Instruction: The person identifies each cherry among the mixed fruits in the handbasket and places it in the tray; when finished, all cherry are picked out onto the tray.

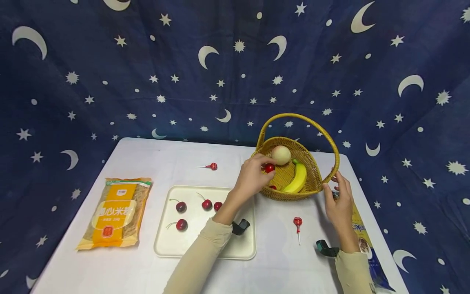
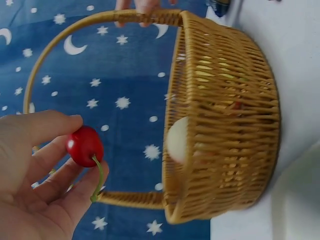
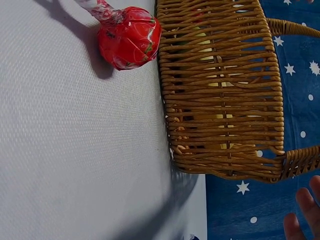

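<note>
My left hand [image 1: 253, 174] pinches a red cherry [image 2: 85, 146] between thumb and fingers, its green stem hanging free. In the head view that cherry is over the left part of a wicker basket [image 1: 273, 195]. Inside the basket lie a pale peach [image 1: 281, 155], a yellow banana [image 1: 296, 179] and another red cherry [image 1: 273, 187], partly hidden by the rim. At the basket's right side my right hand [image 1: 339, 202] holds the foot of the arched handle [image 1: 332, 148] between thumb and fingers. Several stemmed cherries [image 1: 181, 224] lie on a cream tray [image 1: 167, 245], partly covered by my left arm.
One red lollipop [image 1: 298, 221] lies in front of the basket, another lollipop [image 1: 213, 166] behind the tray. An orange food bag [image 1: 114, 214] lies at the left. Along the right table edge is a yellow-and-blue packet [image 1: 367, 249], partly under my right arm. A starry curtain [image 1: 235, 73] hangs behind.
</note>
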`<state>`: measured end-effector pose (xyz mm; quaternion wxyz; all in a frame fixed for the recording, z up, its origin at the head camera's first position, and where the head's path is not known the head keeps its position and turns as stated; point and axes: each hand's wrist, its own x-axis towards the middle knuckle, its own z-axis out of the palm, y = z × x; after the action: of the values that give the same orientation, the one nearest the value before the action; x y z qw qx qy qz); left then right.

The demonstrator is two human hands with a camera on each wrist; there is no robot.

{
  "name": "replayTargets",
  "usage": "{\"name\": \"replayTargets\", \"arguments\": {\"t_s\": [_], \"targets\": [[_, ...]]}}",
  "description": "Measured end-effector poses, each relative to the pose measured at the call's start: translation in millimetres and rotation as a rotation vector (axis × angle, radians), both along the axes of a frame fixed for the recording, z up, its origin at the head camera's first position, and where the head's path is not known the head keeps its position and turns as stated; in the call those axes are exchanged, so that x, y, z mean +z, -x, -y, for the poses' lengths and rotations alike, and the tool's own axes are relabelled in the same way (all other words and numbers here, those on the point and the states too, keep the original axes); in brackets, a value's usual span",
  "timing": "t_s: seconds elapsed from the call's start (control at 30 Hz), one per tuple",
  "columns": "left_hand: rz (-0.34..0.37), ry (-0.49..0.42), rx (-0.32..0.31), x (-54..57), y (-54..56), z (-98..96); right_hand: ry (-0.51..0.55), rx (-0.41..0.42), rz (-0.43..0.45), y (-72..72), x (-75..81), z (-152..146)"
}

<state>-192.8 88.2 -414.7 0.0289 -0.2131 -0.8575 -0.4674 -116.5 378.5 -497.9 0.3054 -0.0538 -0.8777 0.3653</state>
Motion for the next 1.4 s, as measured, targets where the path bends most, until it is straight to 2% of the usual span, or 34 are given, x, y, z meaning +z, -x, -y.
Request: {"name": "replayTargets", "arguments": {"t_s": [0.27, 0.4, 0.83, 0.97, 1.13, 1.4], "targets": [[-0.065, -0.097, 0.067, 10.1, -18.2, 33.1, -0.004, -0.003, 0.001, -0.9, 1.0, 1], [-0.062, -0.151, 0.098, 15.1, -26.2, 49.6, -0.011, -0.011, 0.008, -1.0, 1.6, 1], [-0.11, -0.167, 0.252, 20.0, -56.5, 108.4, -0.004, 0.0, 0.001, 0.7, -0.1, 0], [-0.131, -0.162, 0.298, 15.5, -64.3, 124.5, -0.001, 0.007, -0.008, 0.9, -0.4, 0], [-0.122, -0.132, 0.327, 5.4, -74.1, 141.0, -0.004, -0.011, -0.004, 0.6, -0.7, -1], [-0.11, -0.07, 0.405, -28.7, -96.0, 163.4, 0.001, 0.013, -0.011, -0.6, -2.2, 2]]}}
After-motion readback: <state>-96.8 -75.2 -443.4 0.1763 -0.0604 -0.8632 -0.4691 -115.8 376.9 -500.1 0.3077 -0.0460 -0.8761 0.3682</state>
